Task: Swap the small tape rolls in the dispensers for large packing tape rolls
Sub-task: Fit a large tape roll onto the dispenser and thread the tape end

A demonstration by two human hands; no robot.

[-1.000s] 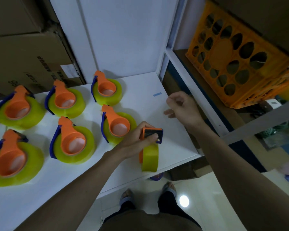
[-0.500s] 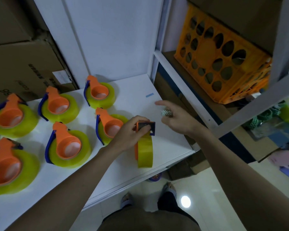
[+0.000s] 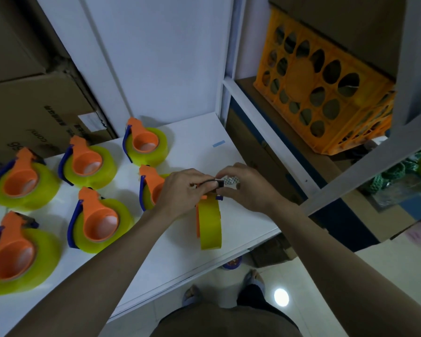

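Note:
An orange and blue dispenser stands on edge near the front right of the white shelf [image 3: 231, 132], loaded with a large yellow tape roll [image 3: 209, 222]. My left hand [image 3: 182, 188] grips the dispenser's dark top end. My right hand [image 3: 246, 186] meets it there, pinching a small patterned silvery piece [image 3: 230, 180] against the dispenser's head. Several other orange dispensers lie flat on the shelf to the left, each on a large yellow roll, such as one [image 3: 145, 144] at the back and one [image 3: 100, 222] in the middle.
Cardboard boxes [image 3: 34, 93] are stacked at the back left. An orange plastic crate [image 3: 326, 91] sits on the neighbouring rack to the right, behind a white metal upright [image 3: 365, 171]. A small blue strip [image 3: 218, 143] is stuck on the shelf. My feet show on the tiled floor below.
My right hand has come left from the shelf's edge, carrying the small patterned piece, and now touches the dispenser's head beside my left hand. The dispenser stays upright.

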